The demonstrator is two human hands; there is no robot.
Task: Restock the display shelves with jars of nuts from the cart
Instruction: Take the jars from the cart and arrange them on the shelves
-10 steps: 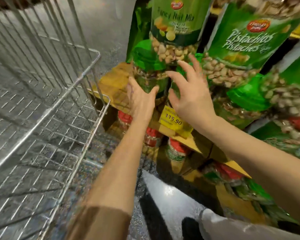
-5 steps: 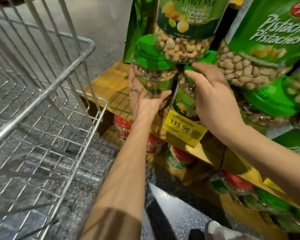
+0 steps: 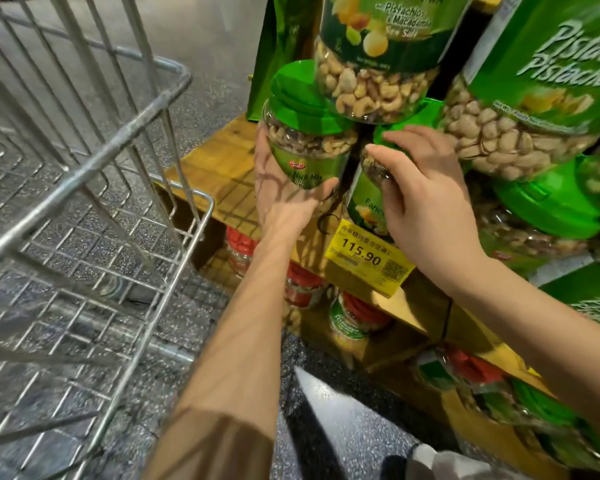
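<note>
**Two hands, two jars at the shelf**

In the head view, the left hand [image 3: 284,192] wraps around the nut mix jar [image 3: 309,147] from below. The thumb is on the right side and the fingers are on the left side. This jar has a green lid and leans a bit to the left. It is at the front of the wooden shelf [image 3: 215,168], just under a big nut mix jar [image 3: 374,64].

The right hand [image 3: 426,209] holds the second jar [image 3: 364,202], just to the right of the first one. Its fingers curl over the green top and its thumb presses the jar's side. The two jars are very close, but I cannot tell if they touch.

A yellow price tag [image 3: 368,254] hangs on the shelf edge below the second jar. A big pistachio jar [image 3: 520,109] stands on the right. Jars with red lids [image 3: 243,244] sit on the lower shelf. A green bag [image 3: 278,57] stands at the far left end of the shelf. The wire cart [image 3: 118,188] is on the left, just beside the shelf.
</note>
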